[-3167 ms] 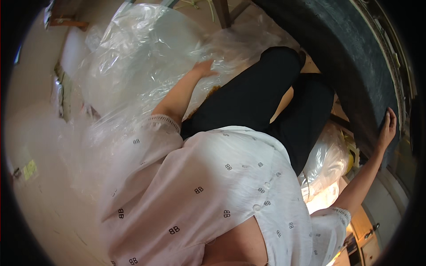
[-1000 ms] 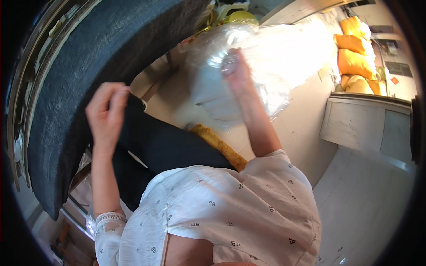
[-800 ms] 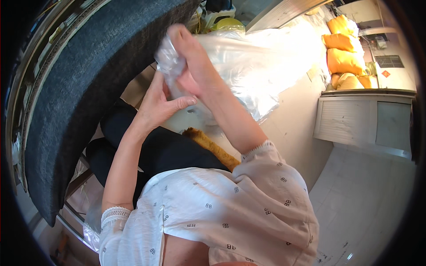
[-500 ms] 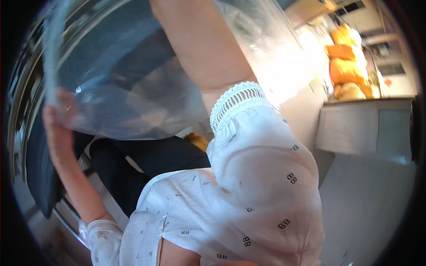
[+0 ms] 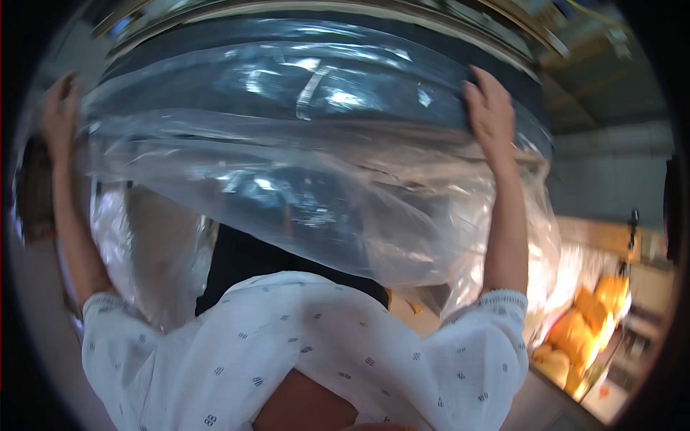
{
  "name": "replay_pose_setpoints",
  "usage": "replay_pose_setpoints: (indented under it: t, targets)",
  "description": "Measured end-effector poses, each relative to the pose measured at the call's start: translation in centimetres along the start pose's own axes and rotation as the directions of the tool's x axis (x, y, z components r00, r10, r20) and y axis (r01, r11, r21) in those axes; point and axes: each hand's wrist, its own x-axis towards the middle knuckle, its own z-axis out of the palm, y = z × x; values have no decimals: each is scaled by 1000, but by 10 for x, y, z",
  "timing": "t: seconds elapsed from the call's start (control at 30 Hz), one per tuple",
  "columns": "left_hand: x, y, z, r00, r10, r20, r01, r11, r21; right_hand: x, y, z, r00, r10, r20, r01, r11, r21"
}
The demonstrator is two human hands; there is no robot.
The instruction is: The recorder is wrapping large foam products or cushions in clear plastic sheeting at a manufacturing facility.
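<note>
A wide sheet of clear plastic film (image 5: 338, 154), loose and wrinkled like a large bag, spreads over a long dark blue-grey item (image 5: 215, 75). Its near part droops in folds toward my lap. At its left end, my left hand (image 5: 61, 118) is raised with fingers apart, close beside the plastic edge. My right hand (image 5: 492, 115) rests against the right part of the covered item, thumb and fingers apart and pointing away from me. What the plastic wraps cannot be made out beyond a smooth dark surface.
Rails or long bars (image 5: 496, 25) run along the far side. Several orange-yellow bundles (image 5: 582, 327) are piled at the lower right. More crumpled clear plastic (image 5: 151, 237) hangs at the left, near my dark trousers (image 5: 251, 258).
The view has swung round. My right arm, which reached up across the plastic, is now at the right side. My left hand has left the bag's rim, and the plastic now lies spread across.
</note>
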Motion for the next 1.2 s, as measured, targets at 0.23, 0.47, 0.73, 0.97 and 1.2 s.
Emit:
replay_pose_setpoints:
  t: [0.23, 0.47, 0.73, 0.97, 1.2]
  targets:
    - [-74, 71, 73, 896, 97, 432, 2, 975, -223, -20, 83, -37, 988, 12, 156, -21, 998, 58]
    - [-45, 30, 103, 879, -257, 402, 248, 966, 76, 29, 115, -62, 999, 47, -27, -50, 993, -105]
    - [-59, 6, 134, 997, -65, 41, 57, 982, 178, 50, 42, -55, 944, 330, -26, -319, 885, -339]
    - [1, 31, 109, 747, -475, 465, 407, 880, 246, -1, 123, -20, 863, 417, 286, -330, 893, -306]
    - [-33, -2, 169, 956, -289, 51, 270, 935, 230, 4, 217, -31, 667, 712, 219, -737, 673, 62]
